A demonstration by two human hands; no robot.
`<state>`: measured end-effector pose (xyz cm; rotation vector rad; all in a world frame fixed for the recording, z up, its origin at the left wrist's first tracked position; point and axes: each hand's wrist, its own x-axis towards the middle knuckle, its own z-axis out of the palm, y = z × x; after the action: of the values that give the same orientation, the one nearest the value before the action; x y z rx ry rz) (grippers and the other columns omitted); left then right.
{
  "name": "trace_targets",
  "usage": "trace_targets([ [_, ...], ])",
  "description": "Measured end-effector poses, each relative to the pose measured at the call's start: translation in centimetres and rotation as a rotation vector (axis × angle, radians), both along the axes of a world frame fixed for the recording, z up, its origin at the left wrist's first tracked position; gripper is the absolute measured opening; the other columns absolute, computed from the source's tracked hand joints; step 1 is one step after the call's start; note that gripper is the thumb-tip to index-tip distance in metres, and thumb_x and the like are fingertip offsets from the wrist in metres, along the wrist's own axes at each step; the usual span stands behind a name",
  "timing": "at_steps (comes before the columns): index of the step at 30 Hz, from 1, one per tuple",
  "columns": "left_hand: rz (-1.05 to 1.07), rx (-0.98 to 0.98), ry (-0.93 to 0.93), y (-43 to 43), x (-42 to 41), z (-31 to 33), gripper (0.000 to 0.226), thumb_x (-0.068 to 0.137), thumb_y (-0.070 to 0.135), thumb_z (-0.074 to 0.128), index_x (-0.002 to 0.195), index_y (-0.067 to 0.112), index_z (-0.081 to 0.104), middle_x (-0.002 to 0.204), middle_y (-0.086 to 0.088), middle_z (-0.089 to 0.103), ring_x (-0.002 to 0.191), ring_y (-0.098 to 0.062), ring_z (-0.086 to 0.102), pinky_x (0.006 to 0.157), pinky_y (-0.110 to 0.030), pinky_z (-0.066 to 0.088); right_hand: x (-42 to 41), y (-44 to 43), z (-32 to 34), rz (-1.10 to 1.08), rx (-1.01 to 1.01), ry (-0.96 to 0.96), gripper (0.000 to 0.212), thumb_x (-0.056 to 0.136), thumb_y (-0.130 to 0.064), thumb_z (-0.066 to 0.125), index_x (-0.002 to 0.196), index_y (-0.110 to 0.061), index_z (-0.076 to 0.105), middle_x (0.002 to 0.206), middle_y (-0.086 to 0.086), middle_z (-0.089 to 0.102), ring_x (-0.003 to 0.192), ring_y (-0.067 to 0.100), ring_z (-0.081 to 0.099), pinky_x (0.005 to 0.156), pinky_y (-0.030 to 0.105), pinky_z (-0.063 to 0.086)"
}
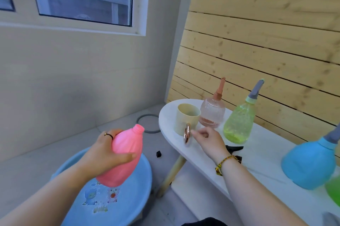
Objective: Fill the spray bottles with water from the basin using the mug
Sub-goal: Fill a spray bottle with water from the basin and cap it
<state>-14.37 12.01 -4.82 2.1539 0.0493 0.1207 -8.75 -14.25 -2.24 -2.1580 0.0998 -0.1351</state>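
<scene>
My left hand (pixel 106 154) grips a pink spray bottle (pixel 125 154) with no cap, tilted and held over the blue basin (pixel 139 183) at the lower left. A cream mug (pixel 186 120) with a copper ring handle (pixel 187 135) stands near the end of the white table (pixel 202 161). My right hand (pixel 207 140) hovers just right of that handle with loosely curled fingers that hold nothing. On the table stand a clear pink spray bottle (pixel 212 113), a green spray bottle (pixel 239 122) and a blue spray bottle (pixel 311 163), each with its nozzle on.
A black object (pixel 233 149) lies on the table behind my right wrist. A small black piece (pixel 158 153) and a grey ring (pixel 147 122) lie on the floor. Wooden slats back the table. Another green bottle (pixel 334 189) shows at the right edge.
</scene>
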Motion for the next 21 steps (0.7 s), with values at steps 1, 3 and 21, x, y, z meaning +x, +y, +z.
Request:
trace_targets([
  [1,0.015,0.007,0.001,0.5,-0.1,-0.2,0.084,0.029,0.059,0.063,0.106,0.030,0.047,0.111,-0.004,0.054,0.096,-0.018,0.057,0.085,-0.036,0.048,0.3,0.5,-0.3,0.000,0.055,0.007,0.024,0.085,-0.029,0.062,0.095,-0.008,0.057,0.086,-0.002,0.055,0.079,0.013,0.050,0.068,0.024,0.038],
  [3,0.040,0.016,0.001,1.7,-0.2,-0.6,0.084,0.028,0.059,0.062,0.105,0.029,0.046,0.112,-0.005,0.053,0.096,-0.018,0.056,0.085,-0.032,0.045,0.9,1.5,-0.8,-0.016,0.171,0.015,0.019,0.084,-0.026,0.062,0.079,-0.009,0.056,0.072,-0.004,0.055,0.068,0.010,0.049,0.061,0.023,0.039],
  [21,0.065,0.330,0.229,14.5,2.3,-8.3,0.095,0.036,0.073,0.045,0.122,0.033,0.039,0.107,0.006,0.056,0.095,-0.015,0.057,0.086,-0.030,0.047,4.9,10.0,-2.5,0.260,0.704,-0.013,0.020,0.076,-0.023,0.058,0.059,-0.013,0.061,0.053,-0.003,0.059,0.052,0.004,0.058,0.047,0.018,0.050],
])
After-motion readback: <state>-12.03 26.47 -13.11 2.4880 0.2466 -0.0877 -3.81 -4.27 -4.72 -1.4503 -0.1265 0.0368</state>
